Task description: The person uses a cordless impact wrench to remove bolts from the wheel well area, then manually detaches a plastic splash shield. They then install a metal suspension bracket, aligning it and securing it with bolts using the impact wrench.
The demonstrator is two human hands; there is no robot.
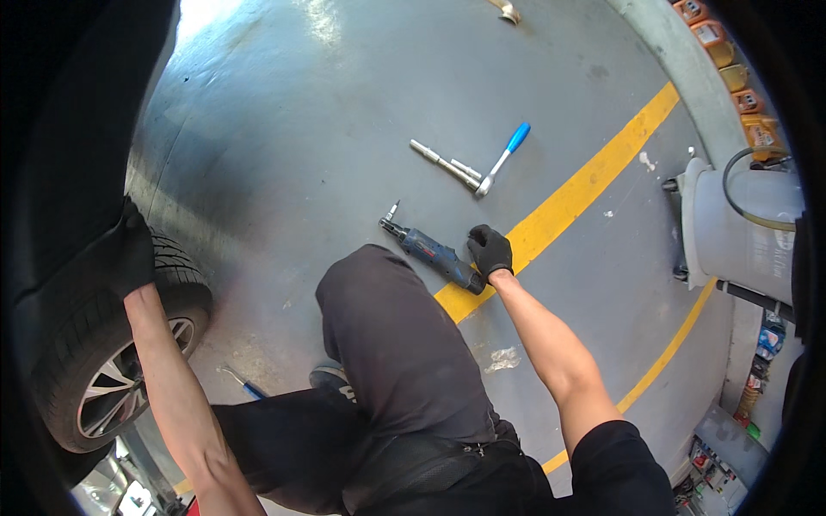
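Observation:
My right hand (491,250), in a black glove, is low over the floor with its fingers curled in. Whether anything is inside them is hidden. Just left of it a blue-and-black cordless ratchet (437,256) lies on the floor, with a silver bit or socket at its head. My left hand (133,249), also black-gloved, is at the car's dark body (82,146), above the tyre (176,273); its fingers blend into the dark there. Farther off lie a ratchet wrench (503,160) with a blue handle, a long socket extension (443,163) and a small socket piece (465,168).
A blue-handled tool (243,383) lies by my shoe, near the alloy wheel (116,387). A yellow line (568,206) crosses the grey floor. On the right stand a wheeled grey drum (744,225) and orange bottles (710,36) along a kerb. A metal part (509,12) sits at the top.

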